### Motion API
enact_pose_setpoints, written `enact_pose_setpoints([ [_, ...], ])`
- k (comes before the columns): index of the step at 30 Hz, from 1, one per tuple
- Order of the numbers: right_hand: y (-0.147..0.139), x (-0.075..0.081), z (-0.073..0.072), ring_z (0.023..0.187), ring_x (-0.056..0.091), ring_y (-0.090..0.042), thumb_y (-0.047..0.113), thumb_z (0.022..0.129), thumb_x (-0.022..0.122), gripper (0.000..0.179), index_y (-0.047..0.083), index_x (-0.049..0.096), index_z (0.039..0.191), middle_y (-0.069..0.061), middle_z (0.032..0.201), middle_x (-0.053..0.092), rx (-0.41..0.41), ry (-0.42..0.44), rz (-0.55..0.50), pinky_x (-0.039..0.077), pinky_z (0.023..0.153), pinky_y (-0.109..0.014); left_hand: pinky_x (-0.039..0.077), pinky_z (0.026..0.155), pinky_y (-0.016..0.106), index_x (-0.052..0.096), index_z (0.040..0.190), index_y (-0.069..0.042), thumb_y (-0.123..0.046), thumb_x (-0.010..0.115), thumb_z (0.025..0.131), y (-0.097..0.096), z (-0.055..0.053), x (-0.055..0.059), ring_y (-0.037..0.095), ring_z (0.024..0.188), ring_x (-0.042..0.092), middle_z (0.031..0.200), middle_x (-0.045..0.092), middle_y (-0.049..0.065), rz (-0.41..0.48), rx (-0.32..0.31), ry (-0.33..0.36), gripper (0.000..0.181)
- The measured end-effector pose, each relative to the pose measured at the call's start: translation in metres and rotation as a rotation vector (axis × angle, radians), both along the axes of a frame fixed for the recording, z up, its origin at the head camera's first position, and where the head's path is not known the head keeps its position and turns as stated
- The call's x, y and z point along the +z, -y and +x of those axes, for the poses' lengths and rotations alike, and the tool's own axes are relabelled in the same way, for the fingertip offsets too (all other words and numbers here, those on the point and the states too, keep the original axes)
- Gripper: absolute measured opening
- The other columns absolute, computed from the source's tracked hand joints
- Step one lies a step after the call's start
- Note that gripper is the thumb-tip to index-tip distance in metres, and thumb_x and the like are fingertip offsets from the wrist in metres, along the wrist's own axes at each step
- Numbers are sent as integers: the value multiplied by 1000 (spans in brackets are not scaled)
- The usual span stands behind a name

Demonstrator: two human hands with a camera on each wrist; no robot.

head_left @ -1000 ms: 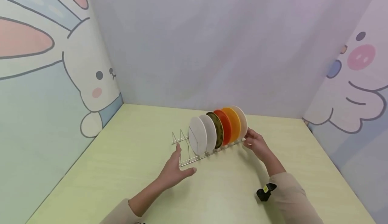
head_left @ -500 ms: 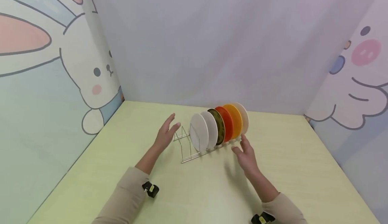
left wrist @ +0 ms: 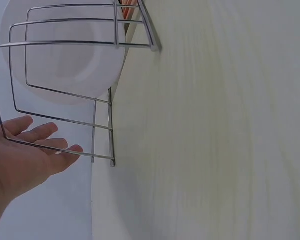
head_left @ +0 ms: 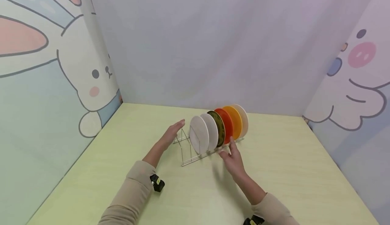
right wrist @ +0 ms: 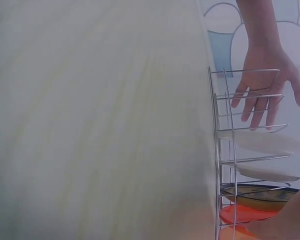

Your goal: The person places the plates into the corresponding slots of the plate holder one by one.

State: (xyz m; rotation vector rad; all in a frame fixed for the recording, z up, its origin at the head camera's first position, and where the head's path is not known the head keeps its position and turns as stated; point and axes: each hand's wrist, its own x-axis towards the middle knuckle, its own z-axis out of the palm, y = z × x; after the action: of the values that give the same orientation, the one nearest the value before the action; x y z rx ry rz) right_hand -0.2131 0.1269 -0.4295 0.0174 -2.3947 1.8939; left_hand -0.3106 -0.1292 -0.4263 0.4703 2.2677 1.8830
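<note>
A wire dish rack (head_left: 191,160) stands on the table, holding several upright plates: a white plate (head_left: 198,135) leftmost, another white plate (head_left: 212,132), a dark green patterned plate (head_left: 220,130), a red plate (head_left: 226,125), an orange plate (head_left: 236,121) and a cream plate (head_left: 245,121). Fingers extended, my left hand (head_left: 168,138) is at the rack's left end; the left wrist view puts this hand (left wrist: 25,162) right by the end wires. My right hand (head_left: 234,162) is in front of the rack near the red plate, thumb and index finger apart. Whether it touches the rack is unclear.
The pale yellow table (head_left: 289,160) extends around the rack. A grey-white backdrop (head_left: 198,49) rises behind, and side panels with cartoon figures stand left and right. Black wrist devices (head_left: 157,183) are worn on both beige sleeves (head_left: 131,191).
My right hand has left the rack's right end and moved left along its front. My left hand has gone from the front left to the rack's left end. The plates stay in place.
</note>
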Motion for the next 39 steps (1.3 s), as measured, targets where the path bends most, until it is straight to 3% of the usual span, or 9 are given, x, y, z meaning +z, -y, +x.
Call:
enact_pose_setpoints([
  [5,-1,-2,-1,136,14,-36,12,95,49,66,1,10,148,-15,152,12,-3,20,-20,19,105,-48,16,105,51,28,144,0,-42,34,99,0,14,-1,32,136,18,148,25,15,-59,-20,-37,62],
  [10,-11,0,-8,135,17,-35,20,99,44,61,-1,12,147,-17,151,13,-10,5,-40,19,106,-46,17,106,49,28,145,-1,-44,36,98,-6,42,-1,33,135,21,147,27,15,-111,-47,-44,64],
  [17,-29,3,-24,136,17,-28,32,103,32,59,5,8,149,-12,153,10,32,42,-125,24,104,-48,29,99,54,19,149,-8,-47,40,97,-30,82,1,36,132,26,148,25,15,-185,-147,-25,69],
  [22,-36,5,-33,138,12,-28,34,103,29,59,6,7,150,-12,153,8,33,69,-129,21,105,-48,29,100,53,13,150,-11,-54,40,95,-44,99,4,34,134,24,151,19,13,-188,-217,5,75],
  [26,-39,6,-30,138,10,-28,36,103,29,59,8,8,150,-12,154,8,24,86,-107,18,106,-48,29,100,52,20,148,-9,-53,41,95,-51,107,3,36,130,31,148,26,15,-199,-156,-23,72],
  [30,-38,8,-19,138,9,-28,35,103,30,59,9,7,150,-10,154,8,-30,76,-46,15,107,-45,38,91,53,40,139,-6,-46,45,96,-52,102,1,37,118,45,136,43,17,-204,98,-156,59],
  [33,-32,14,-12,139,5,-25,35,102,30,59,12,4,150,-6,154,5,-105,60,-22,9,109,-42,38,92,51,44,136,-5,-44,45,96,-48,82,2,35,117,46,133,45,16,-139,261,-205,55],
  [36,-24,19,-15,139,1,-22,36,102,28,60,12,2,150,-4,155,2,-158,41,-70,5,109,-40,33,98,51,38,141,-8,-46,41,97,-49,59,2,34,125,39,139,39,16,-72,304,-155,58],
  [39,-19,17,-22,139,0,-22,39,102,25,61,9,2,150,-7,155,3,-183,44,-113,3,109,-39,23,103,52,27,146,-8,-46,35,99,-61,45,-5,34,130,31,146,30,16,-62,236,-88,61],
])
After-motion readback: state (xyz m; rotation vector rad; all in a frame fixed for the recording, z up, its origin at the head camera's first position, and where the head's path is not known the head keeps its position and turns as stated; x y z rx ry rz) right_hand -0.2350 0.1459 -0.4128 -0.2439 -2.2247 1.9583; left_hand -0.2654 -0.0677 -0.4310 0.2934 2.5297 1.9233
